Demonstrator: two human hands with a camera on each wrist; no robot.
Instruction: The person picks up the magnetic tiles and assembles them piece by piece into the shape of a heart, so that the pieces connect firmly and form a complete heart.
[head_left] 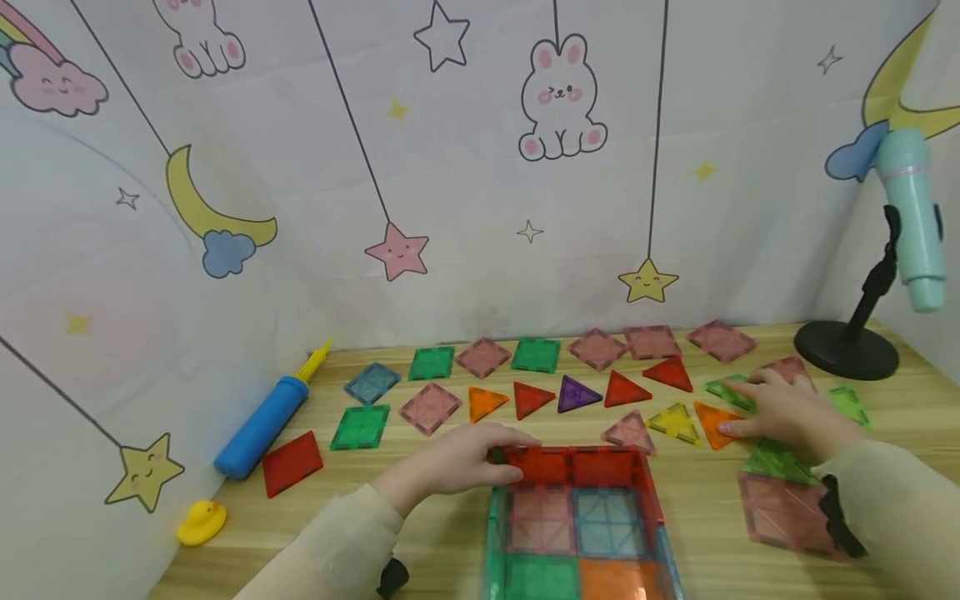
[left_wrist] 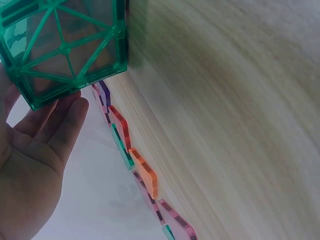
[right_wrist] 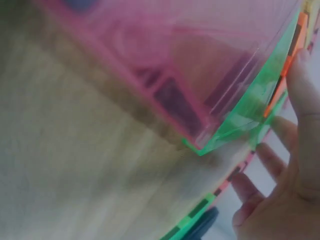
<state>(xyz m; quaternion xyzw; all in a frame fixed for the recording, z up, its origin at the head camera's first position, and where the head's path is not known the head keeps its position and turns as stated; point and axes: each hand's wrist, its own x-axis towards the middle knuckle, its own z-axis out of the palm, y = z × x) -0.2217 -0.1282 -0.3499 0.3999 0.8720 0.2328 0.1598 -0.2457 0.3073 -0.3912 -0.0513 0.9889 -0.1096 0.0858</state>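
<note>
Your left hand (head_left: 468,458), at lower centre of the head view, straddles the far left corner of the topless tile box (head_left: 603,468), thumb inside and fingers outside, in what reads as a light pinch; your right hand (head_left: 787,412), toward the right edge, is spread and pinches nothing visible. Beneath both lies the wooden table (head_left: 442,533). On it, at bottom centre, the box shows red panels at its far end and a floor of pink, blue, green and orange. Should your left fingers push unevenly, these upright panels could lean or part, since they seem joined only along their edges. At lower right, a large pink square (head_left: 787,512) partly overlaps a green triangle (head_left: 780,462); should your right wrist drop, it could knock this pair askew. Smallest are the loose triangles across the middle: your right thumb touches an orange triangle (head_left: 712,421), just beside a yellow triangle (head_left: 677,422). If the edges are magnetic, as their dark inserts suggest, a careless sideways slide could make these two snap together.
</note>
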